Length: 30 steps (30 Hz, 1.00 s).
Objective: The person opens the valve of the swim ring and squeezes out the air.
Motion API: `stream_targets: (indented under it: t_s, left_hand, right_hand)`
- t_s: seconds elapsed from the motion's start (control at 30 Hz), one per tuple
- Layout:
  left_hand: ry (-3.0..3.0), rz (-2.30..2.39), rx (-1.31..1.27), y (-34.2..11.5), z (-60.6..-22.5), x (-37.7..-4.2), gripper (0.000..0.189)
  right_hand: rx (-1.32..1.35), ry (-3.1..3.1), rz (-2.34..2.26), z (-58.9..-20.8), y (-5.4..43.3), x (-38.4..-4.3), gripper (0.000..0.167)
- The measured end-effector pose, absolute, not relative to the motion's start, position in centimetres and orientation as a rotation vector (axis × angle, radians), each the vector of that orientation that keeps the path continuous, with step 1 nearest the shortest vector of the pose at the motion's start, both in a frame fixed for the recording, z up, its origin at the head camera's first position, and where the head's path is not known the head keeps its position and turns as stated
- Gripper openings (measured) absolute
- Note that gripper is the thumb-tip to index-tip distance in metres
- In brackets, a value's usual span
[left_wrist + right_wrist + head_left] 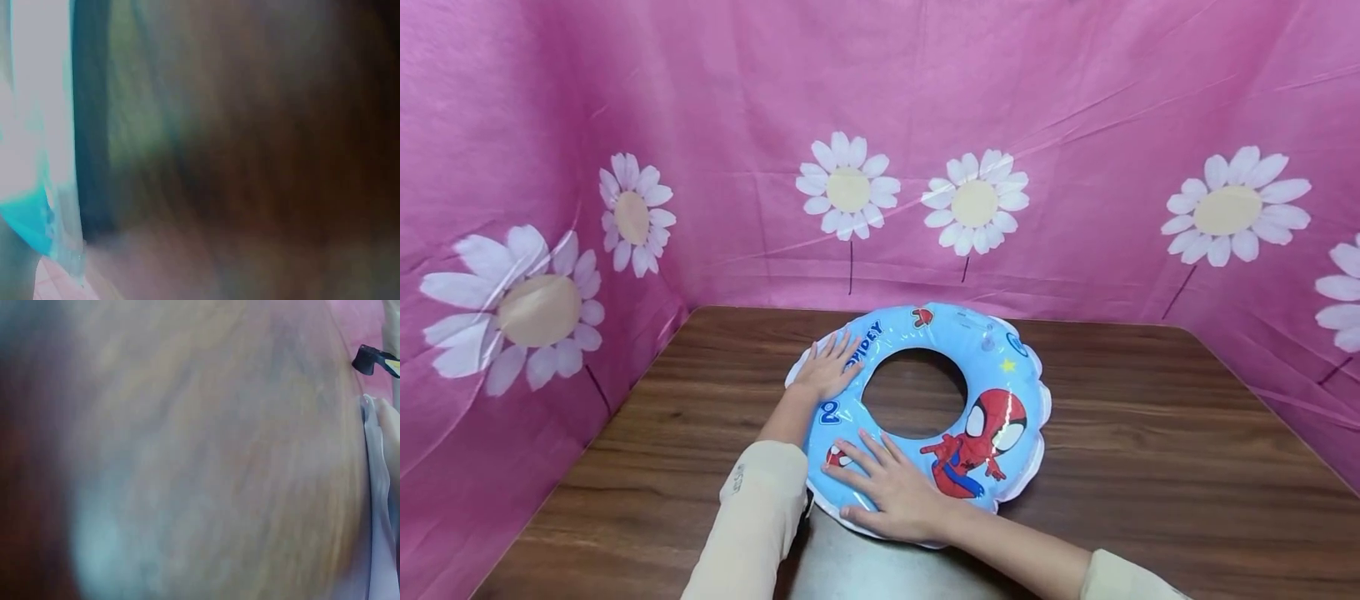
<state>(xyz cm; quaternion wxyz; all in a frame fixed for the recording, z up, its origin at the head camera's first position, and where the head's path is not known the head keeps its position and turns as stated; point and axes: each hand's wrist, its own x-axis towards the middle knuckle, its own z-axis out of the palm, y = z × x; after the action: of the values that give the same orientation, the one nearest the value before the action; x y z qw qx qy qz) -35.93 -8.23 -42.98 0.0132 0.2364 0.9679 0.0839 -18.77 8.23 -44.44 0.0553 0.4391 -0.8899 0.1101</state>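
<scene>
A blue inflated swim ring [898, 327] with a frilled white edge lies flat on the brown wooden table. A red cartoon spider figure is printed on its near right part. My left hand [829, 367] rests on the ring's left side with its fingers spread. On the near part, beside the printed figure, my right hand [895, 492] lies palm down, fingers spread toward the left. The left wrist view is blurred, with a shiny blue and white strip along its left side. Mostly blurred brown fills the right wrist view, and neither hand shows clearly there.
The wooden table [1150, 433] extends to both sides of the ring. A pink cloth [737, 100] printed with large white daisies hangs behind and along both sides. A small dark object [367, 359] shows at the right edge of the right wrist view.
</scene>
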Motion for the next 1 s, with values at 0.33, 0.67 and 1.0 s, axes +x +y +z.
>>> stream_targets:
  t_s: [0.33,0.67,1.0]
  left_hand:
    - [2.961,0.257,0.659,-8.05,-42.42,-35.75,0.058]
    - [2.954,0.240,0.648,-7.67,-42.41,-36.20,0.059]
    - [2.954,0.211,0.635,-7.81,-42.49,-35.97,0.059]
  right_hand:
    - [1.333,-2.755,0.316,-44.37,8.20,-18.73,0.056]
    - [1.314,-2.768,0.234,-44.14,8.29,-18.65,0.057]
    - [1.341,-2.784,0.190,-44.05,8.15,-18.57,0.058]
